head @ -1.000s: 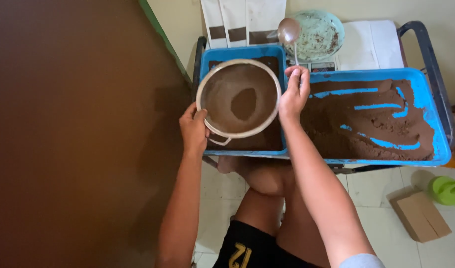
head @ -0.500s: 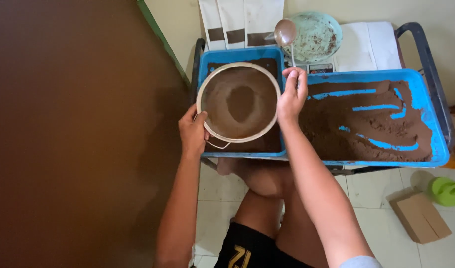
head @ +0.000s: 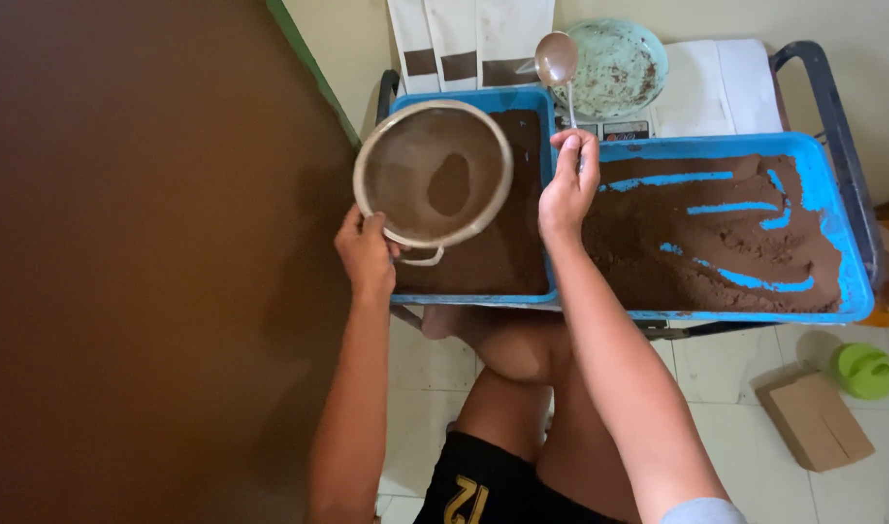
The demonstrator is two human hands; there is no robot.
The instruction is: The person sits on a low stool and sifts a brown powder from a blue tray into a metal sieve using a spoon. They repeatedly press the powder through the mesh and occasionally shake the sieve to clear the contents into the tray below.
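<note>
Brown powder fills the two blue trays: the large tray (head: 845, 228) on the right, its powder scored with bare blue streaks, and the smaller tray (head: 468, 98) touching its left side. Behind them stand white pouches (head: 468, 39), a pale green dish (head: 614, 68) and a scale (head: 619, 128).

Over the smaller tray hangs the round sieve (head: 433, 175), a dark patch of powder on its mesh. It looks light, with a stiff rim but thin, easily dented mesh, so the rim or the small handle is the place to hold it. The left hand (head: 365, 250) is closed on that near edge by the handle, and the sieve faces up, tilted slightly toward the camera.

The right hand (head: 565, 189) is closed around the handle of a metal spoon (head: 558, 60). Slim, rigid and probably slick, it is best pinched low on the shaft, as here. Its long axis runs away from the person, the bowl pointing at the dish.
</note>
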